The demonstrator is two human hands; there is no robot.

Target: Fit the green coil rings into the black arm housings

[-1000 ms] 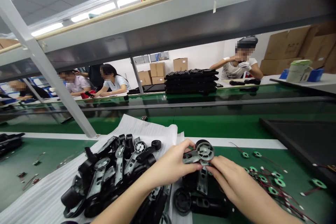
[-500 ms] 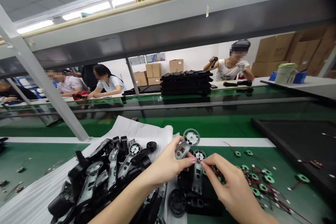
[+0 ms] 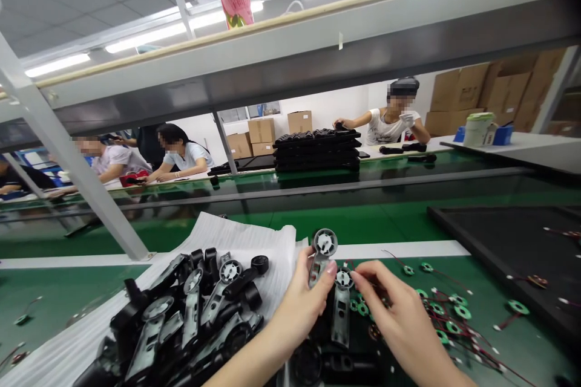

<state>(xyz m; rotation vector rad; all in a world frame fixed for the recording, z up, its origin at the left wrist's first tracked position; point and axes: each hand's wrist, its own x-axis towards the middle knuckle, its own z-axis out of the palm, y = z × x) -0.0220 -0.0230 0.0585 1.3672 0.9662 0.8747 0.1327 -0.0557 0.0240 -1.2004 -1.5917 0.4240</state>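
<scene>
Here, the left hand grips a spoked metal bracket upright; the right hand curls, fingertips almost closed, just beside a second bracket on the green counter, its hold unclear

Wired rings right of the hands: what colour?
The rings are green, with dark red wires; head view, right side.

Desk: green-topped, with a white strip along its far edge
Left side: white foam sheet carrying a heap of black-and-metal bracket parts
Right side: loose green rings with red-and-black wires
Far right: black tray
</scene>
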